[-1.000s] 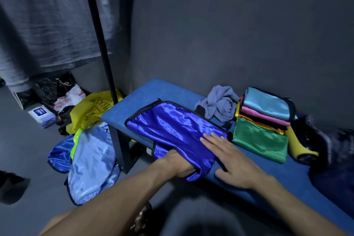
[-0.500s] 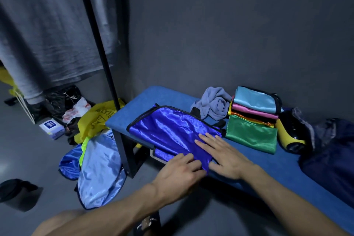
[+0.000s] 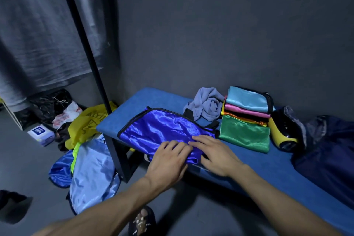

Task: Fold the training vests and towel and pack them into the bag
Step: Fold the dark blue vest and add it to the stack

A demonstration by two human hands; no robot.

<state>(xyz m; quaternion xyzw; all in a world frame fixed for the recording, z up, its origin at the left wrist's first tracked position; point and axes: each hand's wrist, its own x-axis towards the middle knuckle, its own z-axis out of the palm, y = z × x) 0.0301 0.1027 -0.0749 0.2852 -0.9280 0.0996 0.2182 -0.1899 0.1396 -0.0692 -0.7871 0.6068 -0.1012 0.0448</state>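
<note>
Down on the floor at the left, a light-blue vest [image 3: 92, 174] lies heaped beside a yellow bag [image 3: 88, 122]. Up on the blue bench [image 3: 268, 166], the royal-blue vest [image 3: 162, 130] is laid flat near the front edge. The left hand [image 3: 168, 161] presses its near corner, fingers straight and close together. The right hand [image 3: 216, 153] lies flat just beside it, fingers slightly spread on the satin. Further right, a crumpled grey towel [image 3: 206, 105], then a stack of folded vests [image 3: 247, 117], green at the bottom.
</note>
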